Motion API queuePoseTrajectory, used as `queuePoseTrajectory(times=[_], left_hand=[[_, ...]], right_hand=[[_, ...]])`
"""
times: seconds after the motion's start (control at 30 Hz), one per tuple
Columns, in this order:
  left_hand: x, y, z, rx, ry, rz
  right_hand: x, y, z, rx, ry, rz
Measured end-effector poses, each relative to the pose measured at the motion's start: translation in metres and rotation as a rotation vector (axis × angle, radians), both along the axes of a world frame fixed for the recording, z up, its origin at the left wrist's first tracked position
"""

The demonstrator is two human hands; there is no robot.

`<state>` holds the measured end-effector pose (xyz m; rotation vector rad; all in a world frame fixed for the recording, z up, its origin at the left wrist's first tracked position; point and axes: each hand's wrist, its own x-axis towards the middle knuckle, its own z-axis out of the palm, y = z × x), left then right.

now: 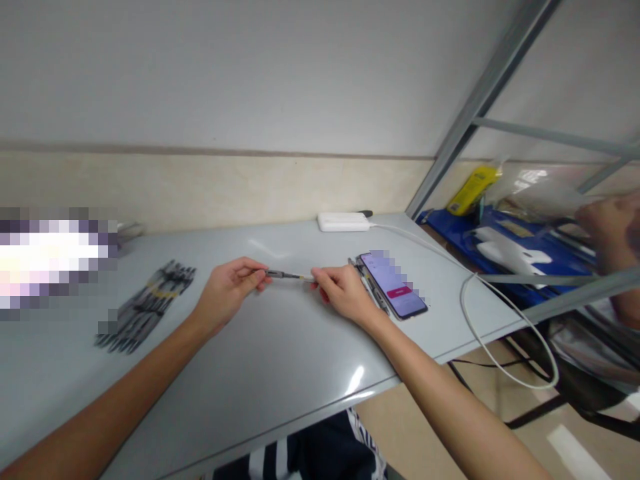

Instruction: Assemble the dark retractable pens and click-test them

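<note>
A slim dark pen [285, 274] is held level just above the grey table [280, 373], between both hands. My left hand [227, 293] pinches its left end with closed fingers. My right hand [343, 291] is closed on its pale right tip. Just right of my right hand lies a smartphone [395, 285] with a lit screen, and several loose pen parts sit along its left edge.
A row of several black pens [147, 303] lies at the left. A white power bank [344, 221] sits at the table's back edge, and its white cable [480, 333] loops off the right edge. Another person's hand [607, 223] is at the far right over a blue bench.
</note>
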<state>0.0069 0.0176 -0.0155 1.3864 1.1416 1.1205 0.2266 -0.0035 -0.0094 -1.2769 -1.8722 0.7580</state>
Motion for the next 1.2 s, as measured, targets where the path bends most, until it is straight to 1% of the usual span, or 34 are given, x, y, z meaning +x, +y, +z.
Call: queuePoseTrajectory(times=[0.07,0.13,0.27,0.33,0.4,0.5,0.6,0.67,0.8,0.83,0.87,0.93,1.0,1.07,1.13,1.2], left_hand=[[-0.001,0.0015,-0.0018,-0.009,-0.043,-0.004],[-0.0021,0.0027,-0.003,-0.038,-0.099,-0.007],[-0.0037,0.0033,-0.0034,-0.141,-0.181,-0.029],[-0.0041,0.0033,-0.0039,-0.149,-0.165,-0.055],[-0.0046,0.0036,-0.005,-0.122,-0.125,-0.07],[-0.0055,0.0042,-0.0066,-0.056,-0.044,-0.053],[-0.0064,0.0037,-0.0065,0.018,0.058,-0.015],[-0.0066,0.0023,-0.0051,0.06,0.106,-0.002],[-0.0047,-0.001,-0.001,0.133,0.159,0.005],[-0.0041,-0.0016,-0.0003,0.147,0.16,0.005],[-0.0035,-0.0018,0.0,0.152,0.151,-0.001],[-0.0033,-0.0013,-0.0005,0.127,0.112,-0.026],[-0.0043,0.0004,-0.0021,0.066,0.066,-0.067],[-0.0059,0.0024,-0.0034,0.002,0.042,-0.125],[-0.0072,0.0038,-0.0035,-0.043,0.047,-0.186],[-0.0079,0.004,-0.0026,-0.052,0.081,-0.217]], right_hand=[[0.0005,0.0001,-0.0006,0.038,0.027,-0.02],[0.0011,0.0003,-0.0016,0.109,0.04,-0.03],[0.0019,0.0001,-0.004,0.254,-0.016,-0.026],[0.0018,-0.0006,-0.0043,0.284,-0.039,-0.022],[0.0016,-0.0017,-0.0038,0.293,-0.062,-0.011],[0.0014,-0.0035,-0.0023,0.291,-0.101,0.019],[0.0015,-0.0039,-0.001,0.228,-0.097,0.053],[0.0019,-0.003,-0.0005,0.121,-0.05,0.077],[0.0032,0.0007,-0.0006,-0.149,0.131,0.117],[0.0035,0.0016,-0.0008,-0.177,0.158,0.119],[0.0036,0.0022,-0.0009,-0.174,0.168,0.112],[0.0034,0.0027,-0.0014,-0.079,0.121,0.083],[0.0025,0.0019,-0.0018,0.078,0.024,0.055],[0.0013,0.0006,-0.0025,0.217,-0.057,0.056],[0.0004,-0.0006,-0.0033,0.293,-0.086,0.081],[0.0,-0.0012,-0.0042,0.326,-0.087,0.098]])
